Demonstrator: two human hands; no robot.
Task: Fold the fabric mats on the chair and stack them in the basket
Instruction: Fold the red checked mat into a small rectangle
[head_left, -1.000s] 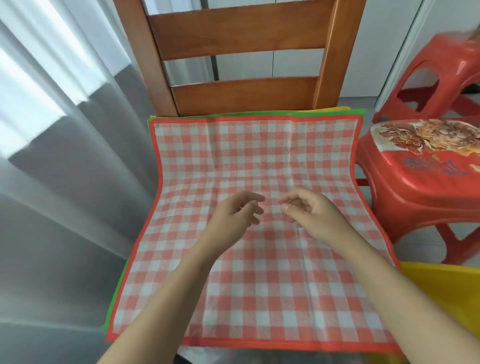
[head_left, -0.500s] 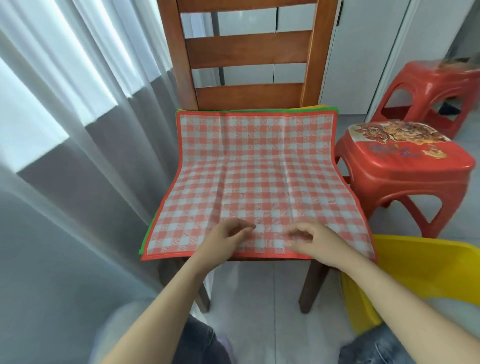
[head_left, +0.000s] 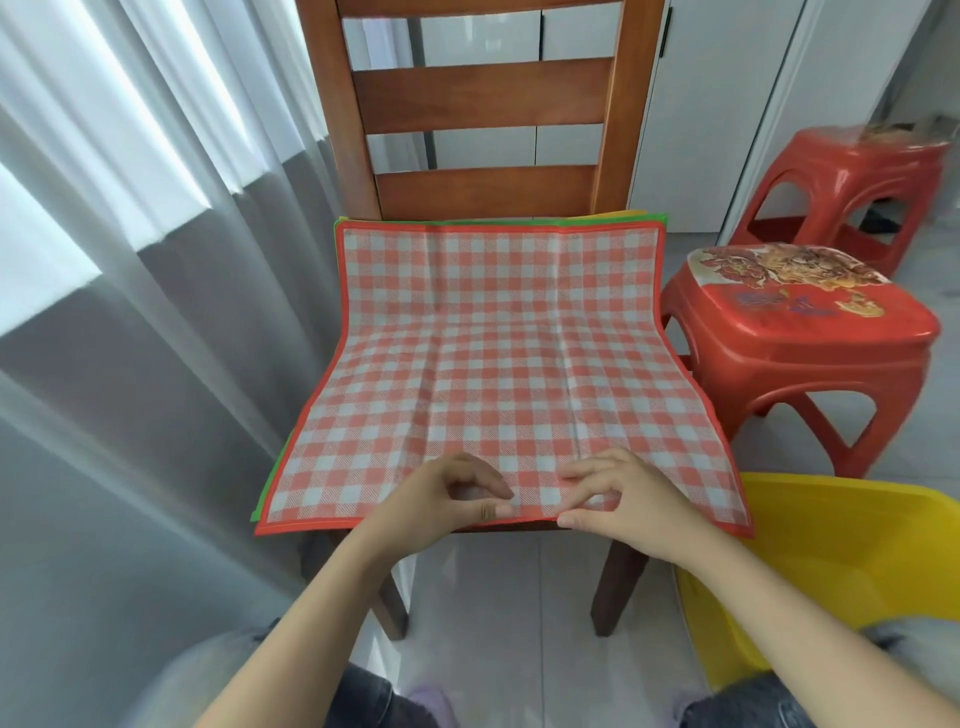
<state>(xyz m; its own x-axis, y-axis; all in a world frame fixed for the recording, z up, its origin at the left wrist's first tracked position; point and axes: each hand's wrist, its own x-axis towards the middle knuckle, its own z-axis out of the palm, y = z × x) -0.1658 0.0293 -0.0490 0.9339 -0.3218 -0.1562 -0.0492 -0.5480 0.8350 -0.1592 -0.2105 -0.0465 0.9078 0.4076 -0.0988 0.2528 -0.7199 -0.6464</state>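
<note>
Mats first: the red checked mat (head_left: 498, 364) is lying flat on top of a small pile on the wooden chair (head_left: 483, 104), and under it I can only see thin slivers of a green mat (head_left: 270, 480) along the left side and back edge, plus a bit of yellow mat (head_left: 621, 213) at the back right corner. So what could go wrong? Both my hands are at the near hem, and my guess is the fabric is thin enough that I pinch two layers instead of one, so the green one comes up too and the whole pile slides off the seat toward me. Also, both grips sit close together in the middle of the hem, so if I lift from here the outer corners will probably flop and the fold comes out crooked. My left hand (head_left: 441, 501) has thumb and fingertips pinching the hem, and my right hand (head_left: 623, 501) is doing the same just beside it, fingers curled over the top and thumb at the edge. From my hands the mat spreads away toward 12 o'clock, with its near corners out at roughly 9 and 3. The yellow basket (head_left: 831, 561) sits on the floor at about 4 o'clock from my right hand, near the chair leg, and the red stool (head_left: 800, 332) is off at 2 o'clock.
</note>
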